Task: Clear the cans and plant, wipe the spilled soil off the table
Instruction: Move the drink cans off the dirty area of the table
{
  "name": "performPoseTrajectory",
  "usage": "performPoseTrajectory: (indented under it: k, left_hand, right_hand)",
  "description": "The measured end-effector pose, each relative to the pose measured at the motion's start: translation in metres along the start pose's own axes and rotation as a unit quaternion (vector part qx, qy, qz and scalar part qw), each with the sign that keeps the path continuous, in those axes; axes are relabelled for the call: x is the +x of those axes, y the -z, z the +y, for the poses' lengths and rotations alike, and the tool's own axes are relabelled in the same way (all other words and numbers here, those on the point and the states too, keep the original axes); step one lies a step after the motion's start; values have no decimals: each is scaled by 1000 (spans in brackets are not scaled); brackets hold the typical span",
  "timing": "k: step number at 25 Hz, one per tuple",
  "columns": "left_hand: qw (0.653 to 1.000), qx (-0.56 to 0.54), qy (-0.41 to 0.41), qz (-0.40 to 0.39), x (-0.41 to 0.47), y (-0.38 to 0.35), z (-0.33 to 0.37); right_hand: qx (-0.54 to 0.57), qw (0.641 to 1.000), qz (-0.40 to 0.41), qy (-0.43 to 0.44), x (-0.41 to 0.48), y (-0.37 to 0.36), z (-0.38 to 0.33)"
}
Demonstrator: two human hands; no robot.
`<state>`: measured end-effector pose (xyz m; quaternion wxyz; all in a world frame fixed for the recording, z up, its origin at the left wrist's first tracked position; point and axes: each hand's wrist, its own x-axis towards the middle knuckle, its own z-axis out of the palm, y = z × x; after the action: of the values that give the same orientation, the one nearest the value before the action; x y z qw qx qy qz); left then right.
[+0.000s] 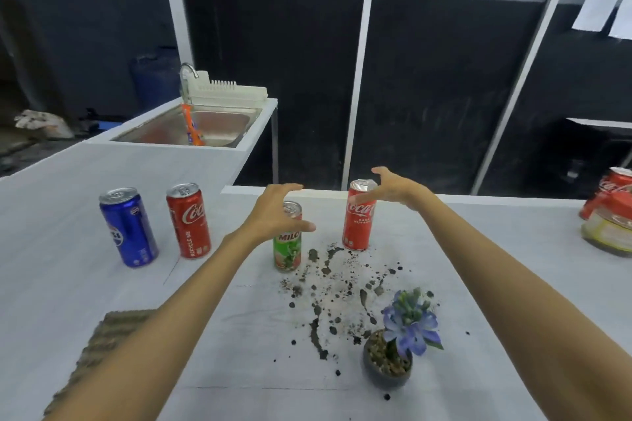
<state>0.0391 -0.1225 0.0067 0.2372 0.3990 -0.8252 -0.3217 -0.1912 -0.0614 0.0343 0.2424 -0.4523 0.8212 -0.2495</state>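
A folded cloth point(102, 349) lies nearest, at the near left of the surface point(68, 290), and the plant point(388, 366), a small dark pot with blue flowers, stands upright at the near right. Beyond the plant the soil point(328, 284) is scattered in clumps and streaks. At its far side two cans stand upright: the Milo can point(288, 251) and, to its right, the right Coke can point(358, 225), whose foot meets the far fringe of the soil. Well apart from the spill, further left, a Pepsi can point(128, 229) and the left Coke can point(189, 222) are set side by side.

The left hand point(273, 212) is held spread and curved over the top of the Milo can, with the thumb across its front. The right hand point(390, 188) is likewise spread at the rim of the right Coke can. Neither is closed, and whether skin meets metal cannot be told.

The step in hand is judged to be a two-can pickup. Each grip would best be taken lower, round the body rather than at the rim, so that no can is tipped. The cans should be lifted straight up before being carried off, so that soil is not dragged about. The right Coke can's top looks crumpled, so it should be kept upright in case liquid remains.
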Motion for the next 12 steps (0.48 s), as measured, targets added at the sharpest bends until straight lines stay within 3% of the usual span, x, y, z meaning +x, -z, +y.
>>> performPoseTrajectory:
  k: [6,12]
  left_hand:
    - [996,-28,59,68,-5,-28,-17]
    - [987,-57,65,136,-9,-34,-13]
  right_hand:
    - [81,996,0,32,23,-25,28]
    - [128,988,57,60,28,-40,34]
